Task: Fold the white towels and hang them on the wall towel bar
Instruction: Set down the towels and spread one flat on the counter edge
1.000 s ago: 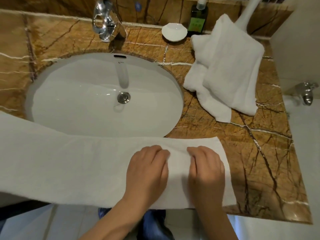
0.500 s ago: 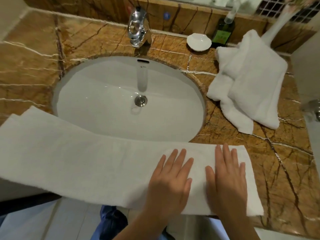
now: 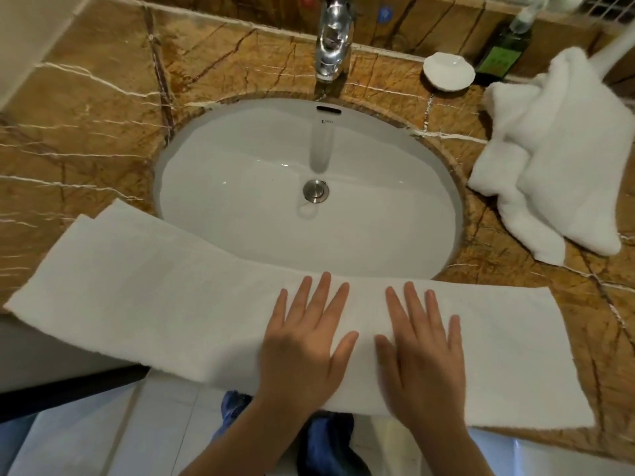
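Along near tabletop [image 3: 86, 108] edge: towel [image 3: 154, 297], soft, limp, light. Left hand [image 3: 302, 348] and right hand [image 3: 424, 355] press flat, fingers [image 3: 321, 297] straight, gripping nothing. Judgement: pinch end corners.

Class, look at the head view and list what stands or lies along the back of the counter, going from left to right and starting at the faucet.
faucet → white dish → green bottle → heaped white towels
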{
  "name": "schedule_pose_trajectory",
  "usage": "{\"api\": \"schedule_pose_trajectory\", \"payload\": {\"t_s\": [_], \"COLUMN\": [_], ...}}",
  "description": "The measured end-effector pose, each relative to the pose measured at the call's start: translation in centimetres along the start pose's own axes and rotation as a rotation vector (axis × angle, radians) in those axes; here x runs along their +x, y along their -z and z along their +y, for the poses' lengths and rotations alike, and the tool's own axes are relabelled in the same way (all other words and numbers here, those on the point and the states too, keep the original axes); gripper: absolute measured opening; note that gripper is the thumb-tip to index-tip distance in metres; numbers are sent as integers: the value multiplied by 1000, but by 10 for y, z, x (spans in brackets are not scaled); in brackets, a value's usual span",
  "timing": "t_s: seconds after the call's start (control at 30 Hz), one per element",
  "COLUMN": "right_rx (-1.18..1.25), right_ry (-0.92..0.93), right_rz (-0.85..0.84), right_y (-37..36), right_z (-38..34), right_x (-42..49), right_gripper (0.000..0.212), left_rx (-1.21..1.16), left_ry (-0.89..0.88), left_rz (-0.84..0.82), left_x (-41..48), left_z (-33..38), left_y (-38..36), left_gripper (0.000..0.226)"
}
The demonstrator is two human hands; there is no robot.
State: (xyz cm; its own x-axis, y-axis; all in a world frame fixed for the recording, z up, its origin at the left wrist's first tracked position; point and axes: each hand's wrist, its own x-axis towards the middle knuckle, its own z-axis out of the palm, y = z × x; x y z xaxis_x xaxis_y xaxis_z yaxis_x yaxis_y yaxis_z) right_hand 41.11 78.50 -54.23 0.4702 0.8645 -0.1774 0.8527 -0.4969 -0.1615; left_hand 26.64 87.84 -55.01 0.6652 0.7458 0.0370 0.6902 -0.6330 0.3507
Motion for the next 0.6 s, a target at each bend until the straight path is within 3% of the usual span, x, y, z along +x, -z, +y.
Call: {"api": "schedule_pose_trajectory", "payload": {"t_s": [0.1, 0.17, 0.27, 0.37, 0.47, 0.6], "right_rx": [-33, -59, 26, 131, 84, 79], "right_ry": [-7, -13, -47, -38, 70, 113], "right_rz": [-26, -37, 14, 56, 8, -24], "right_y": [-2, -2, 2, 10, 6, -15], "right_z": [1, 1, -9, -34, -69, -93], "right_x": [2, 1, -1, 4, 8, 0], "right_gripper": [60, 59, 59, 57, 55, 56], "left_rx": [-81, -84, -155, -522, -712, -716], "left_ry": [1, 8, 74, 195, 157, 153], "left_rz": [123, -46, -428, -726, -809, -883], "left_x": [11, 36, 79, 109, 122, 134], "left_z": [-20, -46, -83, -105, -111, -127], "left_y": [6, 24, 47, 56, 62, 70], "left_gripper": [47, 51, 32, 25, 18, 19]}}
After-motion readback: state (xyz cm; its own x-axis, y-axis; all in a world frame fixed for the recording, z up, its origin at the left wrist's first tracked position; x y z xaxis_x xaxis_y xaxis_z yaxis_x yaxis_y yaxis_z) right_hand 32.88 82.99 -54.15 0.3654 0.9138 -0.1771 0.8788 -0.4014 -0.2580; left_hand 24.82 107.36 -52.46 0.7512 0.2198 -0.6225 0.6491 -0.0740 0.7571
